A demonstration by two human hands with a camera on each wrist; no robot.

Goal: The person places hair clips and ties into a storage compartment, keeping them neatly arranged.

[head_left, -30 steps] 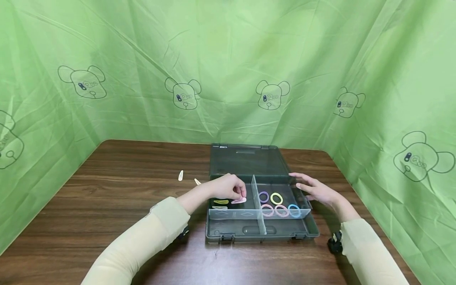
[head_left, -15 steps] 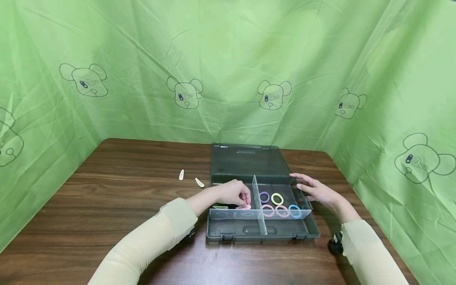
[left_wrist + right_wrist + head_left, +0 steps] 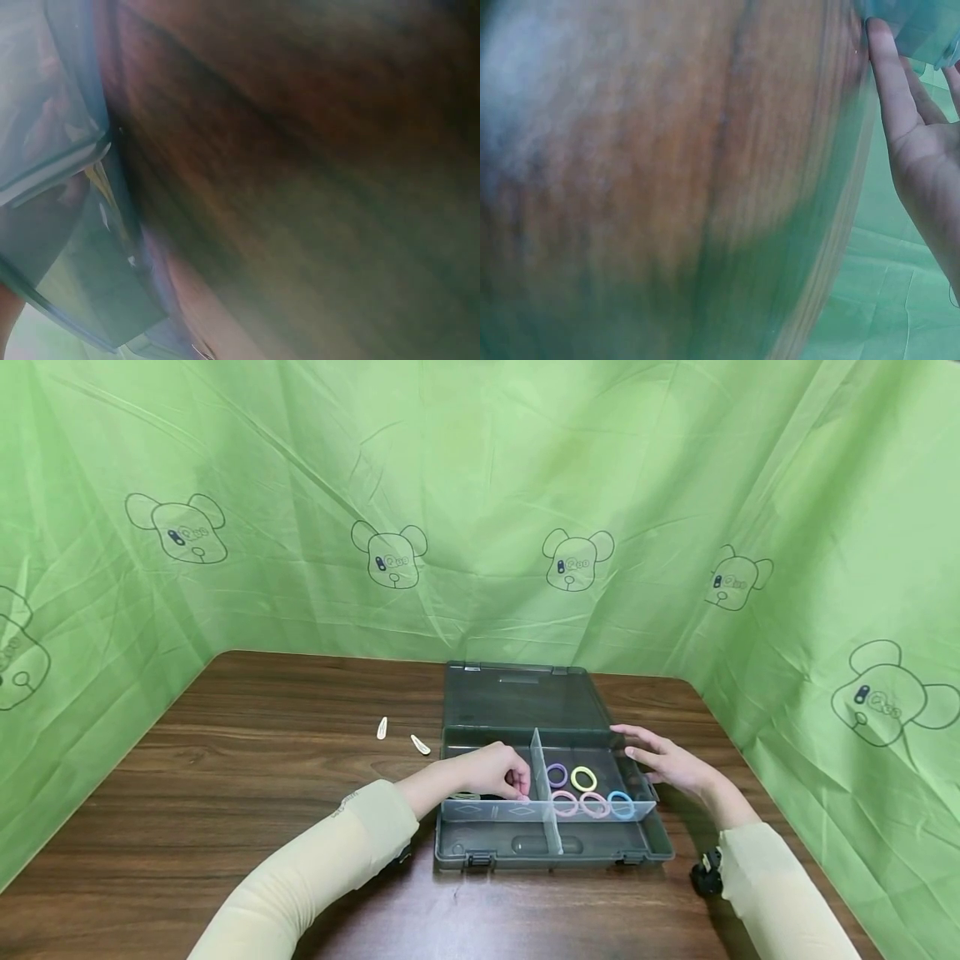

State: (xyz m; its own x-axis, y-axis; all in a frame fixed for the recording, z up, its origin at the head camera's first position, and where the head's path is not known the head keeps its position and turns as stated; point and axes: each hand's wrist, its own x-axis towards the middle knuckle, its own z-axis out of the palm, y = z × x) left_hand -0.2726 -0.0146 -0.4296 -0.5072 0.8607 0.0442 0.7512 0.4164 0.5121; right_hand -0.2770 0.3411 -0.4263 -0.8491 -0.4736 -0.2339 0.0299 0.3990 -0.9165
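Observation:
My left hand [image 3: 497, 768] reaches into the back left compartment of a grey see-through divided box [image 3: 495, 862]. Its thumb and fingers pinch a pink hair clip [image 3: 522, 798], mostly hidden, low by the front divider [image 3: 487, 811]. A pale hair clip [image 3: 465, 796] lies under the wrist in the same compartment. At the box's right wall my right hand [image 3: 671, 764] rests with fairly straight fingers; in the right wrist view its fingertip [image 3: 879, 30] meets the box's edge. The left wrist view shows the box wall [image 3: 52, 176], blurred.
Purple [image 3: 556, 775], yellow [image 3: 583, 779], blue [image 3: 621, 805] and pink hair ties [image 3: 595, 805] lie in the back right compartment. Two pale hair clips, one upright [image 3: 382, 727] and one slanted [image 3: 420, 744], lie on the wooden table [image 3: 262, 760]. The box lid [image 3: 525, 697] lies back, open.
My left hand has carried the pink hair clip right and toward the front divider, uncovering the slanted pale clip on the table. My right hand has stayed at the box's side.

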